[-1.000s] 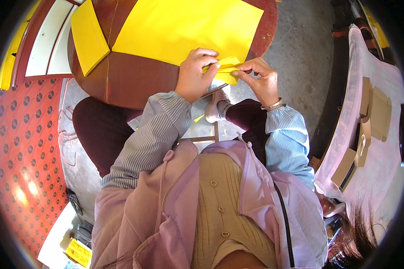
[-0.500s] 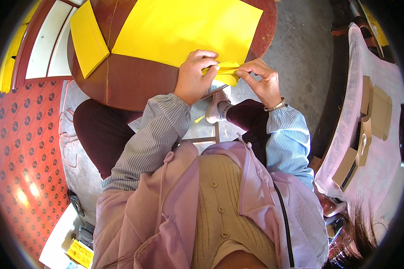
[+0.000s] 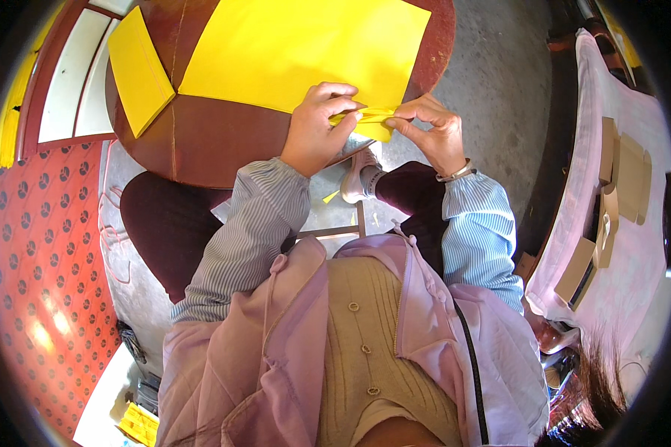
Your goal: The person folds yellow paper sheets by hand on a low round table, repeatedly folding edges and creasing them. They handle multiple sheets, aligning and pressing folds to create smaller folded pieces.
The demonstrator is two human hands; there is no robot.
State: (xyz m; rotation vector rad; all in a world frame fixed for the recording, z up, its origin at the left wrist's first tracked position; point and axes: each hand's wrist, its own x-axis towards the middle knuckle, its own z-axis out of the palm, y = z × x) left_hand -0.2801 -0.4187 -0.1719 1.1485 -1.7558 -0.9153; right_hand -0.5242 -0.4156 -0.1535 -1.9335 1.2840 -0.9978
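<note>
A small folded piece of yellow paper (image 3: 379,128) is held between my two hands, just over the near edge of the round brown table (image 3: 231,141). My left hand (image 3: 319,130) pinches its left end, with the fingers curled over it. The thumb and forefinger of my right hand (image 3: 434,130) grip its right end. Several thin folds show between the hands; my left fingers hide part of them. Beyond lies a large yellow sheet (image 3: 306,52), flat on the table. A narrower yellow stack (image 3: 140,71) rests at the table's left.
At the right, opened brown cardboard boxes (image 3: 608,227) lie on a pink cloth-covered surface (image 3: 630,287). A red patterned sheet (image 3: 48,261) stretches along the left. Below the table, a shoe (image 3: 358,175) and yellow scraps (image 3: 330,197) show on the grey floor.
The upper folds of the small yellow piece look flatter and closer together between my fingers. Both hands keep their grip, and the whole view has shifted slightly.
</note>
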